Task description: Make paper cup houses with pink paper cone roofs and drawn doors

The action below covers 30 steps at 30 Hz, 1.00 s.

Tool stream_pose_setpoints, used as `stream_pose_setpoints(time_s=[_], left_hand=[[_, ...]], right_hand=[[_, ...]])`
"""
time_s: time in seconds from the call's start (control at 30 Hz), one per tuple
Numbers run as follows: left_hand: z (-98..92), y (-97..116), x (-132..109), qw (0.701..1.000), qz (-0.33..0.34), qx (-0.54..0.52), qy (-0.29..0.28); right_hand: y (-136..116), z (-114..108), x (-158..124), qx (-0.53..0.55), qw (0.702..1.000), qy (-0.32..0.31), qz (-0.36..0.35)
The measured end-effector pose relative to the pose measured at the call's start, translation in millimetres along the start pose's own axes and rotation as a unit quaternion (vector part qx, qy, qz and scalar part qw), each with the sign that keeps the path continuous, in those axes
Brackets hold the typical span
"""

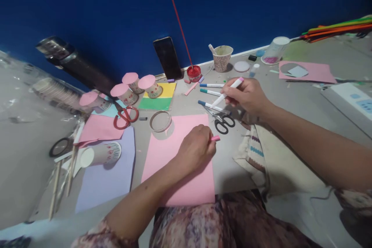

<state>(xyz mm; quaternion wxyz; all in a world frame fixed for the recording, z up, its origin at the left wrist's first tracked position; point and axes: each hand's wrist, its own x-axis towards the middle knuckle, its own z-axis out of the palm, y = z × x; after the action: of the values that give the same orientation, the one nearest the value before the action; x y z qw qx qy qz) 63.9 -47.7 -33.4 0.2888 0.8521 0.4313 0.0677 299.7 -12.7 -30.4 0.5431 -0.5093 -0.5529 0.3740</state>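
Note:
My right hand [247, 95] is closed around a white marker [227, 92] with a pink end, held above the black scissors [222, 121]. My left hand [197, 149] rests on a pink paper sheet [168, 159] and pinches a small pink marker cap [215, 138]. A tape ring [160, 121] lies at the sheet's upper left corner. Three more capped markers [211, 93] lie just beyond the scissors.
Red scissors [125, 116], three pink-topped paper cups [124, 92], a tipped cup [101, 154] on lilac paper [107, 178], a phone [167, 58] leaning on the blue wall, a red paint pot [193, 73], a patterned cup [222, 58], wooden sticks [55, 190], pipe cleaners [337, 29], and a cloth [252, 155].

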Motion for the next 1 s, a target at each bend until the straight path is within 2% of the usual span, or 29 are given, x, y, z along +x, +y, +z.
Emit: stream_pose_setpoints(time_s=[0.07, 0.17, 0.27, 0.43, 0.5, 0.6, 0.73, 1.0], left_hand=[[-8.8, -7, 2, 0.986, -0.059, -0.156, 0.028], [-22.8, -15, 7, 0.925, -0.108, -0.358, 0.065], [-30.6, -19, 12, 0.878, -0.114, -0.458, 0.085], [-29.5, -16, 15, 0.81, -0.121, -0.568, 0.079], [-28.2, -16, 15, 0.801, -0.118, -0.582, 0.073], [-26.0, -16, 15, 0.803, -0.111, -0.581, 0.072], [-20.6, -17, 14, 0.799, -0.098, -0.584, 0.1], [-13.9, -15, 11, 0.801, -0.099, -0.564, 0.175]], right_hand=[[2, -3, 3, 0.063, 0.997, -0.003, 0.052], [4, -2, 4, 0.13, 0.986, -0.003, 0.107], [3, 4, 1, 0.166, 0.978, -0.021, 0.122], [-1, 11, -6, 0.169, 0.978, -0.036, 0.114], [-2, 12, -7, 0.163, 0.979, -0.04, 0.111], [-2, 14, -8, 0.142, 0.982, -0.064, 0.111], [1, 22, -12, 0.148, 0.978, -0.093, 0.117], [-3, 35, -20, 0.152, 0.981, -0.066, 0.1]])
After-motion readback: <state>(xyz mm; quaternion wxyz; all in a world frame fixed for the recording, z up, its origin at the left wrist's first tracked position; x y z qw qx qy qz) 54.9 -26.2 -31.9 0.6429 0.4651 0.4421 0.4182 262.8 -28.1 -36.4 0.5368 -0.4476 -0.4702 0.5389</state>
